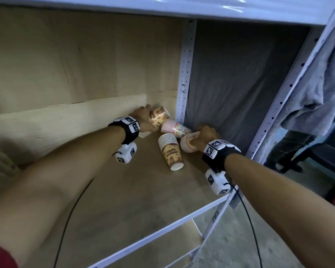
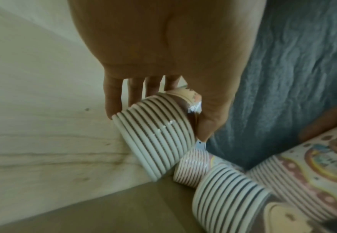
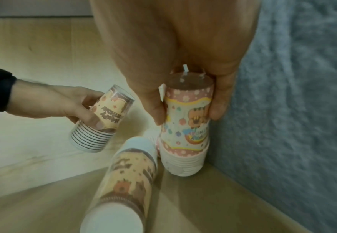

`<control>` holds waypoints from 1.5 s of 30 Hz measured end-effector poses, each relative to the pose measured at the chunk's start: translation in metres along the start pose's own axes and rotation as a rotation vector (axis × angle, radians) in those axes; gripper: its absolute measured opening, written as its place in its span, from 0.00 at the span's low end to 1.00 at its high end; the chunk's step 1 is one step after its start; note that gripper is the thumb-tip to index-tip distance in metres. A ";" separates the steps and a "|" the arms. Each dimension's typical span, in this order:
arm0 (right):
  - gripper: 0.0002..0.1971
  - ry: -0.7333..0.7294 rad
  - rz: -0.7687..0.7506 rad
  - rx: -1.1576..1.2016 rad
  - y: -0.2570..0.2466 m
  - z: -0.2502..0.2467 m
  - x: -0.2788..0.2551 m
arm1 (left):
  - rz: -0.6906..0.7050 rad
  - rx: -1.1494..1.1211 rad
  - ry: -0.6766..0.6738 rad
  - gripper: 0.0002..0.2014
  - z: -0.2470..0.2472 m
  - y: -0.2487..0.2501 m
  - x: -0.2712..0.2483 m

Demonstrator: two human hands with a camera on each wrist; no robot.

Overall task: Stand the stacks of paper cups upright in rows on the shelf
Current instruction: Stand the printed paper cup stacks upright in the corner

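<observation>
Several stacks of printed paper cups sit in the back right corner of the shelf [image 1: 124, 200]. My left hand [image 1: 143, 118] grips a cream and brown stack [image 1: 159, 116] [image 2: 155, 141] [image 3: 105, 116], tilted with its rims low beside the wooden back board. My right hand [image 1: 206, 137] grips a pink stack [image 1: 189, 145] [image 3: 185, 130] from its closed end; its rim end is down on the shelf by the grey cloth. Between the hands another pink stack [image 1: 175, 127] [image 2: 191, 167] lies on its side. A brown "Happy Birthday" stack [image 1: 170, 153] [image 3: 131, 181] lies in front of them.
A wooden back panel [image 1: 75, 64] closes the rear. Grey cloth [image 1: 230, 84] hangs on the right behind a white perforated upright [image 1: 185, 74]. An upper shelf [image 1: 182, 6] runs overhead. The white front rail [image 1: 162, 227] edges the board. Bare board lies to the left.
</observation>
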State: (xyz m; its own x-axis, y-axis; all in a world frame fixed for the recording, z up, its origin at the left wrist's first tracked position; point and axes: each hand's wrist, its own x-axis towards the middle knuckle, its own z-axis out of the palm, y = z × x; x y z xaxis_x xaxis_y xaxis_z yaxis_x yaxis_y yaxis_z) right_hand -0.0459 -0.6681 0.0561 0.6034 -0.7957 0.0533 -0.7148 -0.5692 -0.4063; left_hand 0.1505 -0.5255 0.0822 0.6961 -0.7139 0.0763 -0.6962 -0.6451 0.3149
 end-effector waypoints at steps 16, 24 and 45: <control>0.30 -0.017 -0.497 0.070 -0.136 -0.035 -0.030 | -0.319 -0.558 0.279 0.35 -0.022 -0.058 -0.099; 0.31 -0.237 -0.630 -0.011 -0.163 0.014 -0.059 | -0.422 -0.576 0.239 0.39 0.006 -0.088 -0.136; 0.31 -0.321 -0.595 -0.025 -0.158 0.044 -0.066 | -0.377 -0.421 0.140 0.29 -0.024 -0.076 -0.149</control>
State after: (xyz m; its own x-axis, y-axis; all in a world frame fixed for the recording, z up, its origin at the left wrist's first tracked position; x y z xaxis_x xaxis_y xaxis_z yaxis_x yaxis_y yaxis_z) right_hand 0.0429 -0.5164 0.0764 0.9690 -0.2465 -0.0141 -0.2341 -0.8989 -0.3705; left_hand 0.1038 -0.3641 0.0697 0.9187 -0.3949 0.0015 -0.2863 -0.6633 0.6915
